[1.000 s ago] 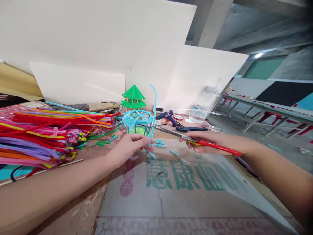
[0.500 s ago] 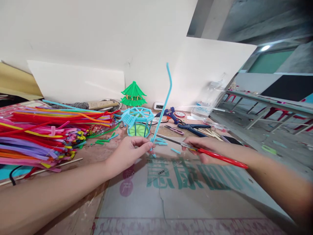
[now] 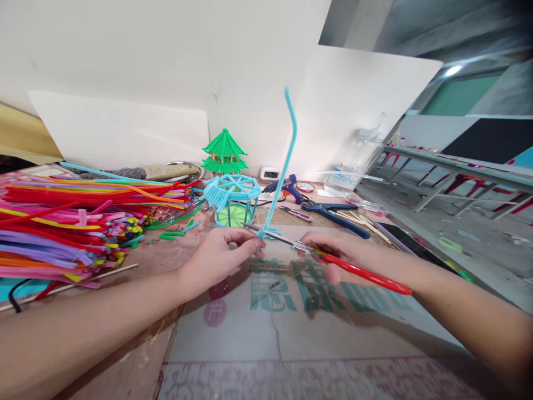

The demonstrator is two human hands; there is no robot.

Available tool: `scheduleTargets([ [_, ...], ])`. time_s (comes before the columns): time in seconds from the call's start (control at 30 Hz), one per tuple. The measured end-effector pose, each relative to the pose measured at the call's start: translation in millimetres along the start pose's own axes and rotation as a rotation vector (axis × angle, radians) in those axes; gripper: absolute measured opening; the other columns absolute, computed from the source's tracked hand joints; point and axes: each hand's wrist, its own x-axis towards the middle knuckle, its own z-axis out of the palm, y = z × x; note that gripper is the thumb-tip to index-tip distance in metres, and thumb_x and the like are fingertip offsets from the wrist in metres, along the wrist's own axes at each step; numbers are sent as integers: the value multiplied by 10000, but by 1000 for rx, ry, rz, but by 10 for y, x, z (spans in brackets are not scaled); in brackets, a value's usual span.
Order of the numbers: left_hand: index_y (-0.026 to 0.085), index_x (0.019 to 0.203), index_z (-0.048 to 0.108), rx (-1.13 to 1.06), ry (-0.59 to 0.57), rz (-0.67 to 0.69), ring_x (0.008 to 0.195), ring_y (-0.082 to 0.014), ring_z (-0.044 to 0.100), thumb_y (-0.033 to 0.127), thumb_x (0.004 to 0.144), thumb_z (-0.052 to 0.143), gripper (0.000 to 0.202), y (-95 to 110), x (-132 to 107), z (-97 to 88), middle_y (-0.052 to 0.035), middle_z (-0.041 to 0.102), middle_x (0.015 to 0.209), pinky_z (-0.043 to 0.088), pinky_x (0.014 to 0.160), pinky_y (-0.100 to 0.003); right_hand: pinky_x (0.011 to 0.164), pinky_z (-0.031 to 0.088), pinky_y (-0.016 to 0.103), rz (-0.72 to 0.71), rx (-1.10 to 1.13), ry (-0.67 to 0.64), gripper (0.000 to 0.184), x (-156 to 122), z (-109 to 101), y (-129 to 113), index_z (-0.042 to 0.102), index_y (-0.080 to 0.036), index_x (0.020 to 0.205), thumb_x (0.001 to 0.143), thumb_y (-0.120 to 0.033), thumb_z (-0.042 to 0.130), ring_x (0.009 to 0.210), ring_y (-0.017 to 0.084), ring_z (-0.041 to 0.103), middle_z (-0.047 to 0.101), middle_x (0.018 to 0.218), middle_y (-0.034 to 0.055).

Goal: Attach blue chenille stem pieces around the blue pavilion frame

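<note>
My left hand (image 3: 222,253) pinches the lower end of a long light-blue pipe cleaner (image 3: 285,161) that stands nearly upright, its top bent over. My right hand (image 3: 333,255) grips red-handled scissors (image 3: 328,256), whose blades reach left and meet the pipe cleaner just above my left fingertips. Short light-blue cut pieces (image 3: 272,230) lie on the table behind the blades. Further back stands a light-blue pipe-cleaner pavilion (image 3: 233,200) with a green floor, and behind it a green pagoda model (image 3: 224,153).
A big heap of coloured pipe cleaners (image 3: 83,216) fills the left. A blue glue gun (image 3: 287,187), blue pliers (image 3: 333,214), wooden sticks and a dark phone (image 3: 400,236) lie back right. Printed cardboard (image 3: 300,322) covers the near table. White boards (image 3: 125,83) stand behind.
The pipe cleaner swung from leaning near the pavilion to nearly upright. The scissors moved left, and their blades now meet it by my left fingers.
</note>
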Motion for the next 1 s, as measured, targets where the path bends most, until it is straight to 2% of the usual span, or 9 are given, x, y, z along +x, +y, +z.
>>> scheduleTargets([
  [0.17,177,728,728,13,-4,46,665,-137,635,362,844,579,265,7,1,-4,-9,736,740,473,658,-226,725,381,294,-8,-17,-35,189,1,3,-54,588,-226,1033,863,-274,520,779,203,579,647,716,-32],
  [0.57,183,729,734,55,8,23,711,-163,654,367,843,575,269,65,-15,-5,-15,741,748,480,664,-235,698,375,295,-44,-48,-7,183,1,1,-59,596,-220,983,850,-331,537,763,207,561,645,747,-14],
  [0.77,180,729,739,67,13,45,715,-160,654,362,848,573,273,53,-16,-6,-12,740,750,488,707,-238,676,358,275,-65,-109,14,186,-7,-15,-51,602,-217,992,849,-325,549,739,179,505,590,779,-14],
  [0.9,197,768,754,63,20,82,768,-167,668,356,851,570,257,32,-17,-9,-7,750,793,491,727,-236,687,362,275,-89,-123,-17,226,-27,-36,-29,593,-215,1000,860,-389,564,757,176,481,567,819,-7],
  [1.0,207,777,755,56,24,49,785,-179,676,364,846,573,250,43,-21,-7,-3,750,783,495,696,-236,681,368,280,-72,-86,-1,253,-42,-31,-32,593,-215,993,868,-431,551,748,178,485,563,820,-1],
])
